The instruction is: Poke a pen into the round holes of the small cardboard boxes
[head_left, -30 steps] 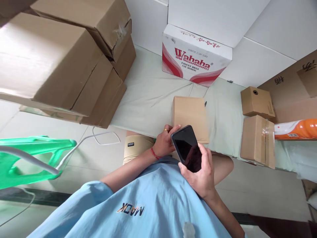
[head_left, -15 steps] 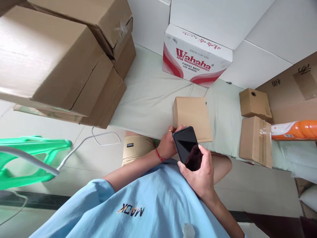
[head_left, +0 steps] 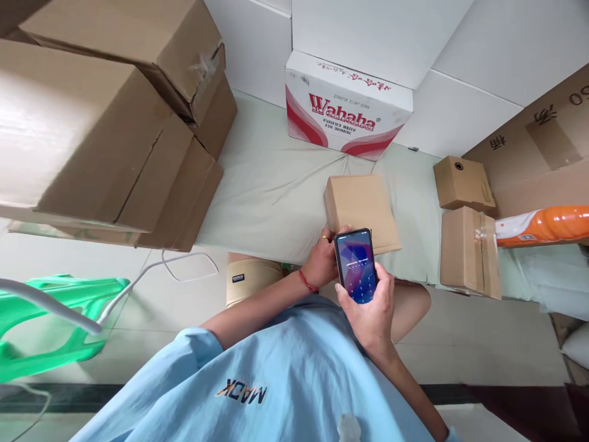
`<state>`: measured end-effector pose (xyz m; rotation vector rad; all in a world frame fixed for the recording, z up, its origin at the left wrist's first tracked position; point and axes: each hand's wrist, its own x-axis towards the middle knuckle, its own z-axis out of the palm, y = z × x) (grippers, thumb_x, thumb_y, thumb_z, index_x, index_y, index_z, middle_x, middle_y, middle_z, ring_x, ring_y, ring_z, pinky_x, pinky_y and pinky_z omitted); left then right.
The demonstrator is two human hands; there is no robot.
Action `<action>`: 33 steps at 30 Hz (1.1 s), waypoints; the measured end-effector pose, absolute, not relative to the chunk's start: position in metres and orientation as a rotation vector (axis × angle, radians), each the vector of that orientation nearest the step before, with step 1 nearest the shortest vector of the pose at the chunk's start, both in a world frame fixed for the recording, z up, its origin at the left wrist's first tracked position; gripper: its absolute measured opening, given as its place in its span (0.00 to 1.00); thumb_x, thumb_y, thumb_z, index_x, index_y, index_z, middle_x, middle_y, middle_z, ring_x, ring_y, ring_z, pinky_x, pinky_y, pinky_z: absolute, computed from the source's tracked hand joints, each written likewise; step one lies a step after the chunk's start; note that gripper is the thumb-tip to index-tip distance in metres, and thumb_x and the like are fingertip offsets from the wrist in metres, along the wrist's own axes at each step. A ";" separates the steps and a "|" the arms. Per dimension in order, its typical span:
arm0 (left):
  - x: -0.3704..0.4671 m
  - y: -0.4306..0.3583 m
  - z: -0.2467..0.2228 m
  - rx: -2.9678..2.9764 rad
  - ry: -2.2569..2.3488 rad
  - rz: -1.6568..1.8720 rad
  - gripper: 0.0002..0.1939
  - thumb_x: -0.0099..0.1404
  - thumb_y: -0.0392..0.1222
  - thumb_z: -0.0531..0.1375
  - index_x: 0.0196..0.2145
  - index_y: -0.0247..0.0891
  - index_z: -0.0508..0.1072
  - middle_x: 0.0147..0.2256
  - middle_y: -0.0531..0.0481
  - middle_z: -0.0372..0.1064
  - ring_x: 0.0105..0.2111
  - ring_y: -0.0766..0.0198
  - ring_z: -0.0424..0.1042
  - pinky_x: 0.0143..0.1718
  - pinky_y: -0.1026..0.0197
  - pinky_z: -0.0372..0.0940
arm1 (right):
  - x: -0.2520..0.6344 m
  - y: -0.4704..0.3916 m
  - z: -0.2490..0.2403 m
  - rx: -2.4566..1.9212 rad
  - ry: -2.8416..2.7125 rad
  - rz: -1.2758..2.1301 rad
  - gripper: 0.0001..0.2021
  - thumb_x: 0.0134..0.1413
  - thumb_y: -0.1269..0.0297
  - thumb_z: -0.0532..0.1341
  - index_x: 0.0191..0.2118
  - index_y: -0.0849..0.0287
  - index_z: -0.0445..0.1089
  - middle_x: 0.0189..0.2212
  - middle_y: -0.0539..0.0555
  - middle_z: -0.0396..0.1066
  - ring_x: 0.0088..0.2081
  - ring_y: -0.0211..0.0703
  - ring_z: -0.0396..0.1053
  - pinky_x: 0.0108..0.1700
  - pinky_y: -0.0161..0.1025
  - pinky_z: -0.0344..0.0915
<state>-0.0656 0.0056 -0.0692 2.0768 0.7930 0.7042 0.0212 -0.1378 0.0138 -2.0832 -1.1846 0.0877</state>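
Observation:
My right hand (head_left: 370, 310) grips a smartphone (head_left: 356, 264) from below, thumb on its left edge and fingers along its right. The phone's screen is lit and shows a lock screen with a number pad. Just left of the phone, my left hand (head_left: 324, 261) is closed at the near left edge of a small brown cardboard box (head_left: 361, 199). A gold ring and a red wrist string show on this hand. Behind the phone, some of its fingertips are hidden. The box lies over the pale green cloth surface (head_left: 257, 184), tilted slightly.
Large cardboard boxes (head_left: 115, 135) are stacked at the left. A white and red water carton (head_left: 345, 110) stands against the wall. At right are two small boxes (head_left: 464, 181) and an orange-and-white object (head_left: 543, 224). A green plastic stool (head_left: 69, 285) and a white cable (head_left: 138, 276) are at lower left.
The phone's dark screen has lit up. The phone has turned more upright and moved slightly right. The small box and my left hand have shifted a little right against the cloth.

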 end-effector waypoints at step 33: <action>-0.195 0.024 -0.069 1.785 1.267 0.768 0.25 0.68 0.57 0.65 0.56 0.38 0.74 0.47 0.45 0.68 0.42 0.57 0.77 0.49 0.46 0.79 | 0.176 -0.122 -0.021 -2.723 -0.622 0.181 0.47 0.46 0.43 0.72 0.68 0.64 0.64 0.61 0.74 0.69 0.57 0.72 0.73 0.59 0.60 0.69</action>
